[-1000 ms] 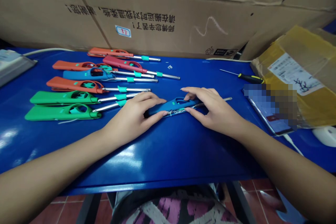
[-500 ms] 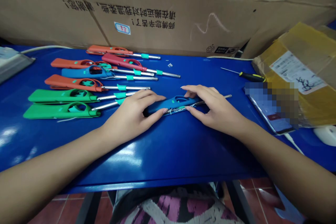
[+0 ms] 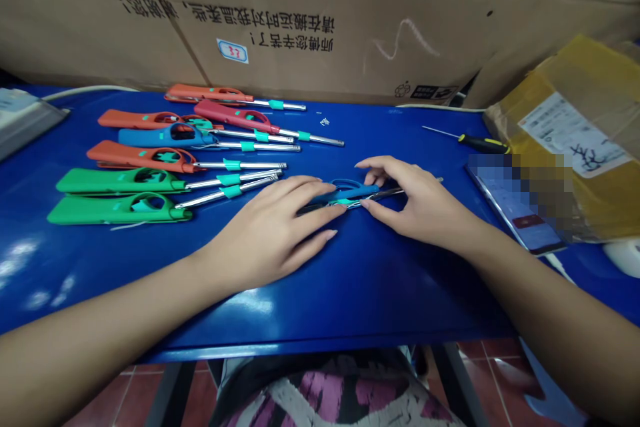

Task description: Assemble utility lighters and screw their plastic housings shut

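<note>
A blue stick lighter [image 3: 353,192] with a metal tube and a green piece on it lies on the blue table, its handle end toward the left. My left hand [image 3: 270,230] covers that handle end, its fingers bent along both sides and the thumb stretched out nearer to me. At the neck, where tube meets handle, my right hand [image 3: 417,203] grips the lighter between thumb and fingers. The tube tip shows just past the right knuckles. My palms hide part of the lighter.
Several stick lighters lie at the left: orange, red [image 3: 235,117], blue [image 3: 165,137] and green [image 3: 117,209]. Tiny white-looking bits [image 3: 325,121] lie behind. To the right are a screwdriver [image 3: 480,143], a phone [image 3: 525,217] and a taped parcel [image 3: 590,140]. A large cardboard box [image 3: 300,73] stands behind.
My left hand has slid right along the blue lighter, and its thumb has come off the near edge. My right hand has shifted slightly right. The lighter has turned slightly.
</note>
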Available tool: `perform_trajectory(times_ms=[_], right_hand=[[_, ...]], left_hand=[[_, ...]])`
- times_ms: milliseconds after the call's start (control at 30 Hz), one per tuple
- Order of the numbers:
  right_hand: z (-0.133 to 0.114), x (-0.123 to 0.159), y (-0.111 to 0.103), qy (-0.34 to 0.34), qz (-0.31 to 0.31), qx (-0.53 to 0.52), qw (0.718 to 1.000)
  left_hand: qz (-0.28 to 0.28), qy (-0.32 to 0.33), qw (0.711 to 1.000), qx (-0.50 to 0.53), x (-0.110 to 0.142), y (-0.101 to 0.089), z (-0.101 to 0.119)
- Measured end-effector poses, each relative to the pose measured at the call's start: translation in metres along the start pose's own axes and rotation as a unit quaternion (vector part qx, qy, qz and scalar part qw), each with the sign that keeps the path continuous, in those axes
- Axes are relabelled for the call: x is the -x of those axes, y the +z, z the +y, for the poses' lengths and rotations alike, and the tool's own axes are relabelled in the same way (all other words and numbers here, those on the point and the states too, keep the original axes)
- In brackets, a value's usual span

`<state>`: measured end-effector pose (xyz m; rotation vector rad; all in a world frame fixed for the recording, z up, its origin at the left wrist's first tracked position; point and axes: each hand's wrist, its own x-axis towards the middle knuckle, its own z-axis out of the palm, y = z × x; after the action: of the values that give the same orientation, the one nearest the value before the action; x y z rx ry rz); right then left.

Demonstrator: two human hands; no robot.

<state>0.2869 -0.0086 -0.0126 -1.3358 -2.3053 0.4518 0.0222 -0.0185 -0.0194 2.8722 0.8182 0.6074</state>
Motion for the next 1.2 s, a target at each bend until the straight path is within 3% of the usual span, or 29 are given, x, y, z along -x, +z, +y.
perform_trajectory(times_ms=[167, 667, 1200], right_hand=[[0.0020, 0.0000, 0.0013, 0.009, -0.011, -0.029, 0.999], [0.0014, -0.0048, 0.0040, 0.052, -0.001, -0.138, 0.989], [0.0009, -0.0042, 0.0039, 0.071, 0.008, -0.157, 0.985]], left_hand=[[-0.031, 0.001, 0.999, -0.021, -0.0005, 0.0051, 0.0015], [-0.012, 0.026, 0.998, -0.053, -0.0002, 0.0077, -0.0001], [-0.004, 0.019, 0.999, -0.046, -0.0001, 0.0073, 0.0019]])
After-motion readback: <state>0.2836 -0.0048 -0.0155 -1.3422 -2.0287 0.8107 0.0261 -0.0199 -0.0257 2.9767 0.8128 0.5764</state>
